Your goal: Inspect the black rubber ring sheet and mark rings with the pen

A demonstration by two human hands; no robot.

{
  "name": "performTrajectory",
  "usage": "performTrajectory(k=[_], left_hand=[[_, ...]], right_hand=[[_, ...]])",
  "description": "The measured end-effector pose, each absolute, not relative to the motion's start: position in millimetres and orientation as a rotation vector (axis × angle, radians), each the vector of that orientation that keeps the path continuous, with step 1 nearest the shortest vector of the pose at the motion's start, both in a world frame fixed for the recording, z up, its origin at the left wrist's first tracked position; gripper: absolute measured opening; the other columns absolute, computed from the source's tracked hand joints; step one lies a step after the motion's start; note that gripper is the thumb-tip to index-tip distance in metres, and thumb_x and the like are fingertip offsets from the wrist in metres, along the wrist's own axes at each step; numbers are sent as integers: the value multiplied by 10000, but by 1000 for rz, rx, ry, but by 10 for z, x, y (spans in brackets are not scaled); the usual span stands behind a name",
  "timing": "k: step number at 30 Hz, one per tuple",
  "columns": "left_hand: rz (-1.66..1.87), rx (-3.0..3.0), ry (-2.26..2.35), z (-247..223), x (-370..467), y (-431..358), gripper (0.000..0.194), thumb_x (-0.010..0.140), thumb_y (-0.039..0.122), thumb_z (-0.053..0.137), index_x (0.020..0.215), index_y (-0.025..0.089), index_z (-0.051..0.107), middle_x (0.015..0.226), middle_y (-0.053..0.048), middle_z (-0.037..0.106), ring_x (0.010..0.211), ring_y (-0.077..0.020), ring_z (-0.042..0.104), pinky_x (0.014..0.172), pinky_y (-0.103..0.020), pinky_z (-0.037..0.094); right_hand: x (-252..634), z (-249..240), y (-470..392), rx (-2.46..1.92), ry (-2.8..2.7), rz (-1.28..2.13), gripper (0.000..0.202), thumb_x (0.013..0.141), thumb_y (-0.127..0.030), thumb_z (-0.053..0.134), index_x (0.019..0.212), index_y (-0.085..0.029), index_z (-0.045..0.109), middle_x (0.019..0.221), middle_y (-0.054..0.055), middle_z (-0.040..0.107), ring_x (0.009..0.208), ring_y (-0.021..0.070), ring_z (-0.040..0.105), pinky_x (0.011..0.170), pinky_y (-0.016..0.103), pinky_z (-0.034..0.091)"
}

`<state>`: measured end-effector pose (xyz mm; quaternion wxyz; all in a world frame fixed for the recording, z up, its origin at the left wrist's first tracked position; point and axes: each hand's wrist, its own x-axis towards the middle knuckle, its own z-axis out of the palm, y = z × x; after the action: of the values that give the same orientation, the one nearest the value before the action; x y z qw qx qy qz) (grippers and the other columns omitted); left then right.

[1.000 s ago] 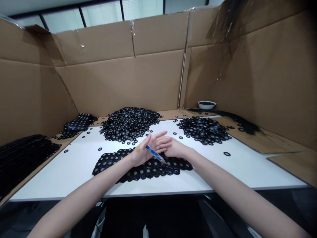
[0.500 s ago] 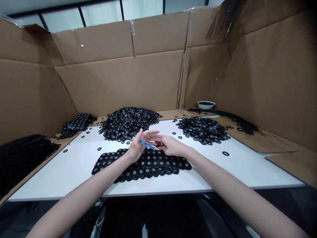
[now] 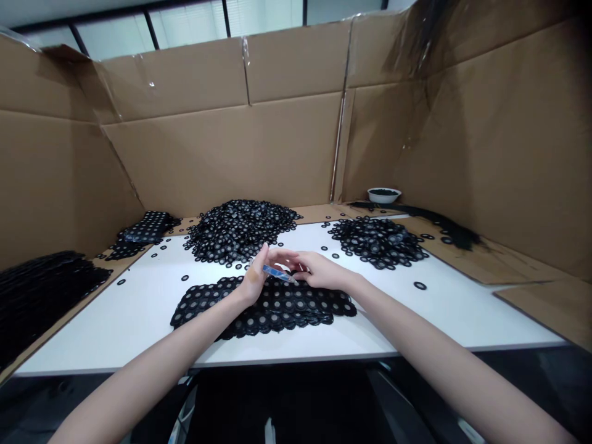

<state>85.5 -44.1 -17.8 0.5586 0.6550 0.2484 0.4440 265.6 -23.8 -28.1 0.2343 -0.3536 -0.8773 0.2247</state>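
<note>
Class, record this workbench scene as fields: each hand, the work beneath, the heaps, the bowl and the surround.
Left hand: holds a blue pen-like tool, tip pointing right
Right hand: close beside the left hand; grip hidden
Work beneath: black dotted layers on a white board
Heaps: larger ring heap left, smaller ring heap right
Bowl: white, dark contents, back right
Surround: cardboard walls

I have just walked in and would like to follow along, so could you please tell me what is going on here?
A person's left-hand grip holds a slim blue tool with a pale tip above black, pale-dotted, scallop-edged sheets on a white board. The right-hand grip is close to the tip; whether it holds anything is hard to tell. Farther back lie a larger heap and a smaller heap of small black rings.
</note>
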Motion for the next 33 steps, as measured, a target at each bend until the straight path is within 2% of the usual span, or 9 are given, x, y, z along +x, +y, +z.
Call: performTrajectory(k=[2,5,8,12,16,19,25,33], left_hand=[[1123,1612,671,-196,823,-408,634,903,501,166,866,129,678,713,-61,585,680,-149,507,639,-251,413],[1145,1684,800,-240,782,-369,696,889,552,134,806,128,681,540,-20,458,515,-114,411,475,-228,316],[1054,1735,850,-277,768,-357,735,875,584,114,817,121,681,452,0,399,436,-100,364,416,-224,247],[1030,1800,840,-276,783,-379,682,894,541,147,834,112,673,436,8,426,395,-79,362,410,-209,266],[984,1832,791,-256,782,-400,429,853,479,400,903,122,633,511,17,498,414,-69,406,419,-192,299],[976,1826,750,-275,762,-394,288,781,385,542,925,141,598,513,35,497,461,-79,446,455,-186,323],[1000,1809,727,-316,752,-389,142,738,276,548,757,139,579,542,39,481,465,-75,441,469,-192,307],[981,1913,742,-280,766,-435,106,746,197,503,739,144,594,545,39,481,478,-78,435,507,-198,326]], right_hand=[[2668,-268,-224,-994,-2427,586,73,753,-155,514,809,-161,560,784,24,598,691,148,523,649,266,402],[2683,-249,-207,-1013,-2430,608,42,749,-135,509,776,-163,524,750,7,554,671,135,483,627,250,377],[2700,-236,-185,-1002,-2425,680,38,779,-180,496,745,-163,498,715,-7,518,656,128,456,628,249,366],[2745,-214,-156,-927,-2425,786,154,784,-310,544,776,-164,496,749,-7,513,692,133,454,661,259,372],[2779,-178,-160,-849,-2419,865,274,699,-354,652,820,-168,493,814,-7,510,761,141,461,715,265,374],[2779,-165,-173,-838,-2397,918,293,680,-359,671,814,-166,495,809,-9,505,762,139,464,721,265,377],[2771,-203,-152,-783,-2351,1057,295,671,-325,684,838,-168,499,825,-1,531,796,151,502,757,281,397],[2769,-224,-134,-763,-2331,1115,283,672,-306,684,834,-163,502,834,0,547,797,152,519,772,291,405]])
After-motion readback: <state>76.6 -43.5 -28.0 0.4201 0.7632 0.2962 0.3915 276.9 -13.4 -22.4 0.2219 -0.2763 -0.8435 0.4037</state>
